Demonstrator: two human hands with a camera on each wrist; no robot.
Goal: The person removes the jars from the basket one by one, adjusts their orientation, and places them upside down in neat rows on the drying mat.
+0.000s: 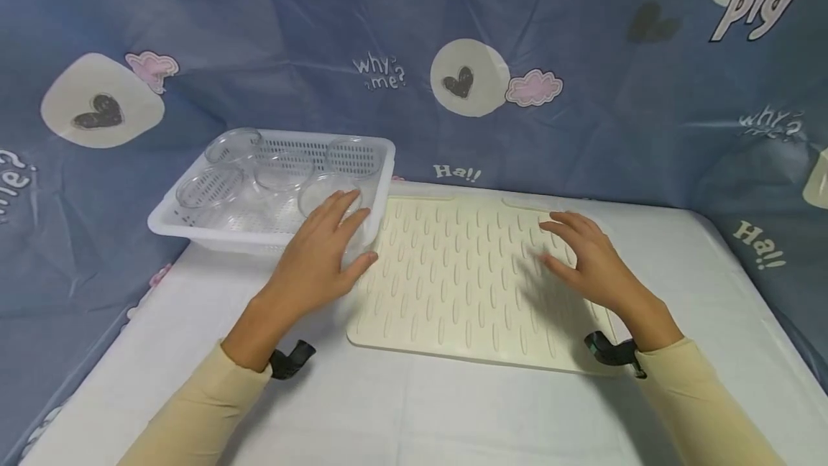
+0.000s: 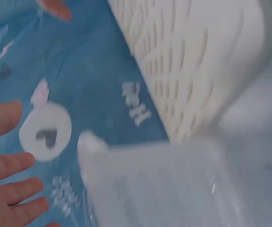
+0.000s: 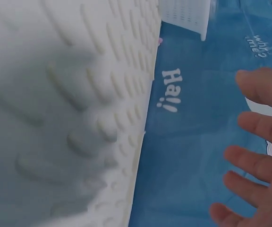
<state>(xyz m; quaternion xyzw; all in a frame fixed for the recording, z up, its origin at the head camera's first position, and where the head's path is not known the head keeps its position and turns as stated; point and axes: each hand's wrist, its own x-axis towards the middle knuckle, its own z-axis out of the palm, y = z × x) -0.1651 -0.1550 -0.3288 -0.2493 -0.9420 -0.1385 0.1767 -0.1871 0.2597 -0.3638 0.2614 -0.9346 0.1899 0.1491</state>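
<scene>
My left hand (image 1: 317, 257) hovers by the front right corner of a white plastic basket (image 1: 220, 237), fingers spread and nothing held. Inside the basket stand several clear round dishes or bowls (image 1: 284, 172), their rims showing; the fingertips overlap the nearest one in the head view, and I cannot tell whether they touch it. Over the right part of a cream ridged mat (image 1: 453, 272) is my right hand (image 1: 591, 265), its fingers loosely bent and holding nothing. In the right wrist view, that hand's fingers (image 3: 254, 163) are apart, and a shadow falls across the mat.
A white cloth (image 1: 401, 408) covers the table, with the mat lying flat on it beside the basket. Behind and along both sides hangs a blue printed sheet (image 1: 401, 20). Black straps (image 1: 291, 359) sit at both wrists.
</scene>
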